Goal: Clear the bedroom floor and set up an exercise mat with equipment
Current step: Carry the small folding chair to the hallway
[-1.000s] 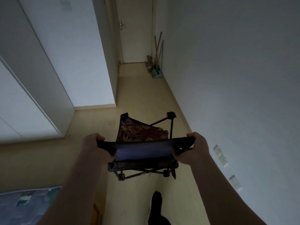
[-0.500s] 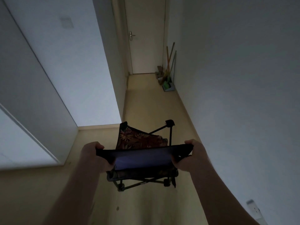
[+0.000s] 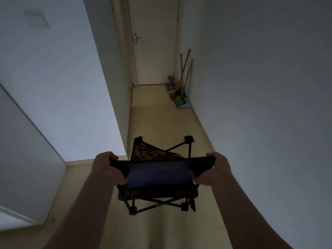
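One folding chair [image 3: 158,175] is clasped by two grips: left hand [image 3: 106,168] and right hand [image 3: 213,169].

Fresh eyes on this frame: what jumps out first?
A small folding chair fills the lower centre, held out in front by the left hand and the right hand, one grip on each top corner of its dark back. At the far end stands a shut door, with brooms and a dustpan in the corner to its right.
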{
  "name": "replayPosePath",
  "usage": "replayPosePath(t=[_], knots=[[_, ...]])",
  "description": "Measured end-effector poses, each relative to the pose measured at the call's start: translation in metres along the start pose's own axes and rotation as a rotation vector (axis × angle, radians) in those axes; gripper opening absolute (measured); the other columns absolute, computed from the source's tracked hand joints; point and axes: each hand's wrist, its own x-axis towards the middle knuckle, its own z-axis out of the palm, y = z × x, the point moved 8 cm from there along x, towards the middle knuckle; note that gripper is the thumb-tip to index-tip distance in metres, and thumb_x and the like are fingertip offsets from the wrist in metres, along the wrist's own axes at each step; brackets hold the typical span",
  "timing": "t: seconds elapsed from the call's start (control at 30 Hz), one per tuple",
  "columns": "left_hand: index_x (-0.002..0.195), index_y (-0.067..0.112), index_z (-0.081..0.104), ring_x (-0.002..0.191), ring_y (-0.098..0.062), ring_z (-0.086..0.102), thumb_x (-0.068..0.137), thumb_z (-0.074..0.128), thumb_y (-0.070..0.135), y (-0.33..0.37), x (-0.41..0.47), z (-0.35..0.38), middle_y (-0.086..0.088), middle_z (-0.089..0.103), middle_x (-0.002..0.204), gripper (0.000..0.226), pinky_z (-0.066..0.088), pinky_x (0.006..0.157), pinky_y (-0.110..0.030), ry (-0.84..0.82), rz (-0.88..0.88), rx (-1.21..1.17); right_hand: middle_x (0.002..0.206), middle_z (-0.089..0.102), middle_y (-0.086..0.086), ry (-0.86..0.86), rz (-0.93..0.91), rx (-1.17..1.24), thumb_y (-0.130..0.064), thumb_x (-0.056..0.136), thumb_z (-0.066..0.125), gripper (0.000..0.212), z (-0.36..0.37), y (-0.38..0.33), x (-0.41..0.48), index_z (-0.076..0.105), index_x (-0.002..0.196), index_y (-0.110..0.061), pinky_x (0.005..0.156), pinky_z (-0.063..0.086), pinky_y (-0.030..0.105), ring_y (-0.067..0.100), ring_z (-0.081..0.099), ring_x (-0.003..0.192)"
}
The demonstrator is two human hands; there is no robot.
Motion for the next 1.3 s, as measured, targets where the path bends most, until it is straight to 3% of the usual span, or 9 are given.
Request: replayPosePath(t=[0.07,0.17,0.27,0.43,0.53,0.7,0.97,1.23,1.3], knots=[[0.075,0.011,0.036,0.076,-0.027,0.043,0.074,0.046,0.005,0.024,0.015,0.029,-0.007,0.039,0.089,0.011,0.041,0.090,-0.037,-0.019,0.007,0.021,0.117,0.058,0.006,-0.003,-0.012,0.022,-0.015,0.069,0.067,0.036,0.027,-0.014,0.018,0.059,0.104,-0.017,0.088,0.052,0.043,0.028,0.060,0.109],[0.076,0.010,0.037,0.076,-0.026,0.044,0.078,0.045,0.005,0.056,0.042,0.067,-0.006,0.041,0.088,0.010,0.041,0.073,-0.034,-0.020,0.011,0.039,0.123,0.056,0.009,0.033,-0.036,0.038,-0.015,0.068,0.070,0.047,0.064,-0.038,0.050,0.062,0.114,-0.016,0.091,0.053,0.044,0.032,0.057,0.110],[0.076,0.010,0.039,0.079,-0.025,0.043,0.080,0.046,0.006,0.083,0.070,0.113,-0.006,0.041,0.090,0.010,0.042,0.079,-0.036,0.001,0.013,0.024,0.123,0.059,0.008,0.026,-0.027,0.050,-0.014,0.065,0.070,0.058,0.107,-0.067,0.087,0.064,0.123,-0.019,0.091,0.053,0.045,0.032,0.060,0.107],[0.084,0.009,0.049,0.098,-0.026,0.051,0.070,0.055,0.000,0.133,0.130,0.197,-0.007,0.051,0.115,0.018,0.048,0.087,-0.029,0.005,0.067,0.124,0.113,0.059,0.009,0.013,-0.022,0.004,-0.015,0.072,0.068,0.035,0.176,-0.128,0.156,0.062,0.106,-0.014,0.086,0.054,0.044,0.032,0.060,0.099],[0.087,0.008,0.046,0.075,-0.022,0.044,0.087,0.053,0.002,0.167,0.151,0.260,-0.008,0.047,0.098,0.009,0.044,0.058,-0.027,0.014,0.141,0.147,0.108,0.057,0.010,-0.006,0.012,-0.009,-0.016,0.072,0.068,0.034,0.227,-0.170,0.191,0.060,0.105,-0.014,0.085,0.054,0.044,0.032,0.059,0.096],[0.084,0.010,0.046,0.105,-0.029,0.044,0.062,0.052,0.000,0.212,0.188,0.344,-0.008,0.043,0.111,0.024,0.044,0.096,-0.042,0.037,0.015,-0.002,0.113,0.058,0.012,-0.023,0.014,-0.023,-0.016,0.076,0.066,0.034,0.313,-0.239,0.238,0.062,0.110,-0.013,0.090,0.053,0.045,0.033,0.059,0.103],[0.085,0.011,0.041,0.083,-0.031,0.046,0.066,0.044,-0.002,0.283,0.257,0.435,-0.010,0.041,0.095,0.023,0.046,0.068,-0.046,0.058,0.048,-0.054,0.125,0.056,0.010,-0.042,-0.011,-0.024,-0.014,0.077,0.067,0.031,0.425,-0.300,0.312,0.061,0.107,-0.014,0.097,0.051,0.043,0.032,0.057,0.115],[0.078,0.010,0.041,0.107,-0.030,0.047,0.058,0.054,0.001,0.394,0.361,0.532,-0.010,0.041,0.099,0.026,0.040,0.104,-0.044,0.023,0.071,0.021,0.099,0.056,0.009,-0.071,-0.032,-0.046,-0.015,0.081,0.063,0.018,0.568,-0.350,0.405,0.057,0.099,-0.015,0.097,0.049,0.038,0.028,0.058,0.095],[0.077,0.010,0.040,0.102,-0.028,0.045,0.075,0.053,0.002,0.428,0.380,0.558,-0.010,0.040,0.095,0.015,0.041,0.101,-0.038,0.050,0.066,0.060,0.101,0.057,0.010,-0.059,-0.029,-0.054,-0.016,0.082,0.063,0.018,0.608,-0.362,0.427,0.058,0.099,-0.014,0.094,0.051,0.039,0.030,0.058,0.097]])
